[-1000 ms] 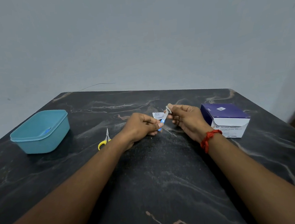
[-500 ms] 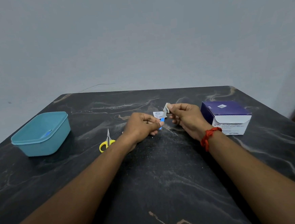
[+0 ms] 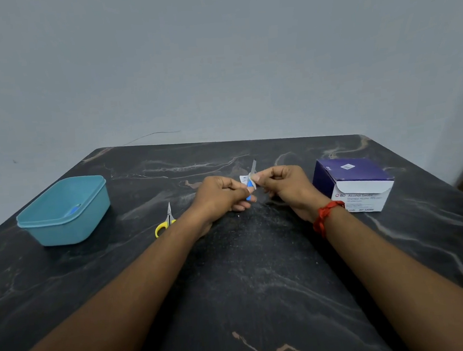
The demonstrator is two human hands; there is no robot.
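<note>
Both of my hands meet above the middle of the dark marble table [image 3: 250, 284]. My left hand [image 3: 221, 195] grips a small white and blue swab packet [image 3: 247, 185] between thumb and fingers. My right hand [image 3: 286, 185] pinches a thin grey strip [image 3: 252, 168] at the packet's top edge; the strip sticks up above my fingertips. Most of the packet is hidden by my fingers. A red thread is tied round my right wrist.
A teal plastic tub [image 3: 64, 210] stands at the left with a small blue scrap inside. Small yellow-handled scissors [image 3: 166, 222] lie between the tub and my left wrist. A purple and white alcohol swab box [image 3: 355, 183], flap open, stands right of my right hand.
My right hand has pulled the grey strip upward and slightly right, so it stands higher above the packet. My left hand has held the packet almost still.
</note>
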